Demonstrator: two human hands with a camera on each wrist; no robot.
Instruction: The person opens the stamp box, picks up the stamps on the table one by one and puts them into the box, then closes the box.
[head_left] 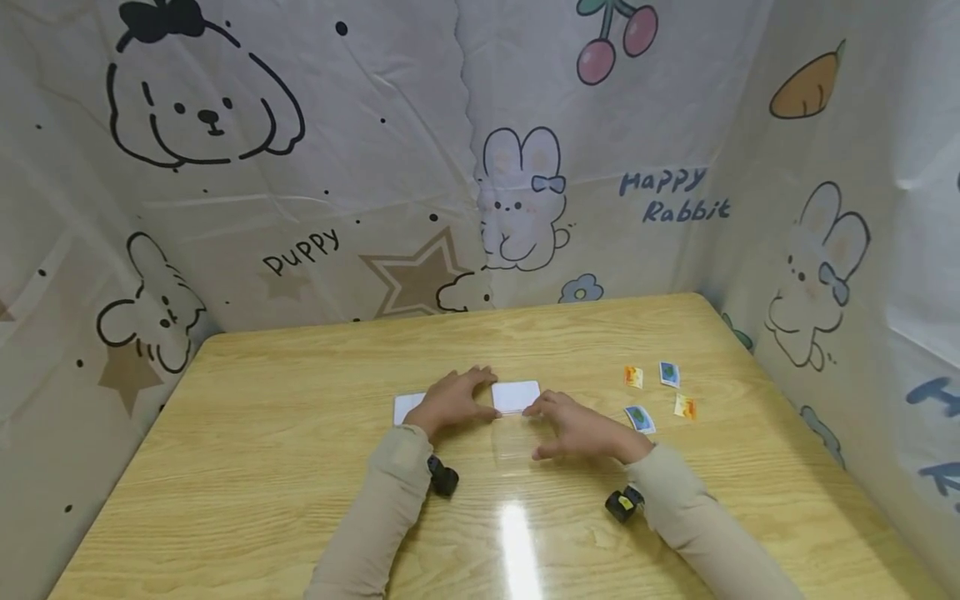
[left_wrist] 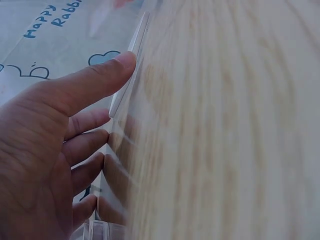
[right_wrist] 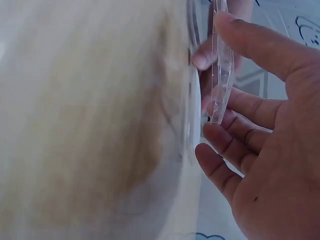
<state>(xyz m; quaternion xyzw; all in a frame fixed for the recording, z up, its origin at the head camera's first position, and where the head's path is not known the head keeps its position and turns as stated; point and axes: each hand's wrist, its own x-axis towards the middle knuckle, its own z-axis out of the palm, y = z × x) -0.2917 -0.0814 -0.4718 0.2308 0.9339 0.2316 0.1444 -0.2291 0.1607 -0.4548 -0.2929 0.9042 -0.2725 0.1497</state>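
A white rectangular card point(head_left: 515, 397) lies mid-table between the two hands. My left hand point(head_left: 452, 398) is at its left side, thumb and fingertips by its edge, the fingers loosely bent. In the left wrist view the thumb point(left_wrist: 102, 82) overlaps the white piece's thin edge, and the other fingertips rest low against the table. My right hand point(head_left: 583, 429) pinches a clear plastic case point(right_wrist: 221, 70) between thumb and fingers; in the head view this see-through case point(head_left: 513, 450) shows faintly just in front of the card. Another white card point(head_left: 407, 406) lies partly hidden behind the left hand.
Several small picture cards lie to the right, among them an orange one point(head_left: 633, 377) and a blue one point(head_left: 670, 374). The wooden table point(head_left: 300, 483) ends at a printed cloth backdrop point(head_left: 330, 183). Black wrist cameras point(head_left: 442, 477) sit on both wrists.
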